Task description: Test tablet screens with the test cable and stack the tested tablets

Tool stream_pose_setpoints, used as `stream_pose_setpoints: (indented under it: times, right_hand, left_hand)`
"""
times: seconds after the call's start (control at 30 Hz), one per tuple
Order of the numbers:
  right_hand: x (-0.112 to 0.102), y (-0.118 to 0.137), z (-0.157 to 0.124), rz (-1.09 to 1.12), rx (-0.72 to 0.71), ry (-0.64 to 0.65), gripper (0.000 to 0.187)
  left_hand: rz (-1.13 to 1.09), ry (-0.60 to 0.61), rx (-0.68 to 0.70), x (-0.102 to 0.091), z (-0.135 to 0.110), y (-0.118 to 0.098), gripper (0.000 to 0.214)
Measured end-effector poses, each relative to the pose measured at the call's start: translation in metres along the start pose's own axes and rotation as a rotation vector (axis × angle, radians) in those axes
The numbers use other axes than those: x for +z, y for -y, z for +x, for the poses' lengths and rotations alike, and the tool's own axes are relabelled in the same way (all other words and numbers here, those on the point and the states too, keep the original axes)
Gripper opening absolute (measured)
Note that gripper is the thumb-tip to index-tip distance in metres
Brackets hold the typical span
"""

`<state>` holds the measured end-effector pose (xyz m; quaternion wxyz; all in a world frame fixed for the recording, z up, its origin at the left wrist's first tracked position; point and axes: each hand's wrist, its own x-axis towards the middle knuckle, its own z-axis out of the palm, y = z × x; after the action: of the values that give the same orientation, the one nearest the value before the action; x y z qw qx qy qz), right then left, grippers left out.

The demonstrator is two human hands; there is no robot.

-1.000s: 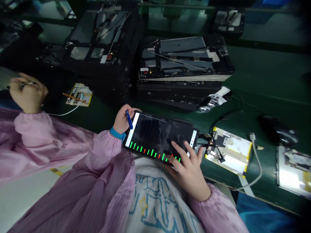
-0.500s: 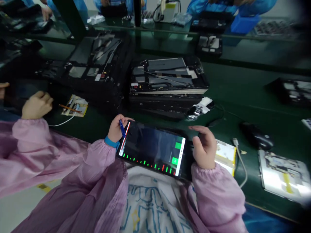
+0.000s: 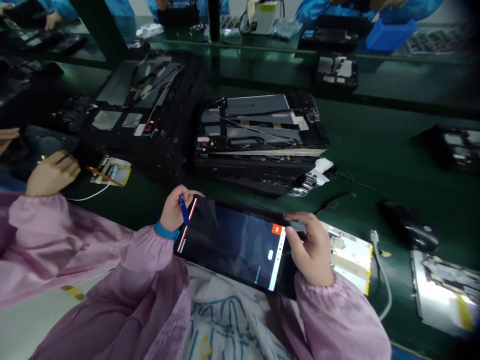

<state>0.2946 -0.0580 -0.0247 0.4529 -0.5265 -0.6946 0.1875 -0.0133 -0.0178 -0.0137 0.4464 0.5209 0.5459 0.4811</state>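
A tablet point(image 3: 228, 240) with a lit, mostly dark screen is tilted in front of my lap. A red block and a small white shape show near the right end of its screen. My left hand point(image 3: 174, 210) grips its left edge and also holds a blue pen point(image 3: 184, 210) slanting over that edge. At the tablet's right end, my right hand point(image 3: 311, 247) is closed round the edge, thumb on the front by the screen and index finger along the top edge. The fingers behind the tablet are hidden.
Stacks of opened tablet bodies point(image 3: 258, 120) stand behind the tablet. To the right lie a battery-like part point(image 3: 350, 255), a white cable point(image 3: 382, 280), a black mouse point(image 3: 408, 227) and a metal-backed part point(image 3: 438, 290). A co-worker's hand point(image 3: 54, 172) is at the left.
My right hand has come in from beside the tablet and closed on its right end. Green and red bars have gone from the screen; a red block has appeared.
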Motion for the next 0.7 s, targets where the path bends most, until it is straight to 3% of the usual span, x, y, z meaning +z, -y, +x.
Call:
stream_pose_setpoints:
  times: [0.3, 0.7]
  right_hand:
    - [-0.0008, 0.0012, 0.0017, -0.023, -0.002, -0.003, 0.009]
    - [0.0009, 0.0004, -0.0005, -0.052, 0.013, 0.001, 0.012]
  left_hand:
    - [0.016, -0.013, -0.009, 0.0054, 0.0036, -0.0054, 0.033]
    - [0.046, -0.002, 0.036, 0.0009, -0.0001, 0.0033, 0.025]
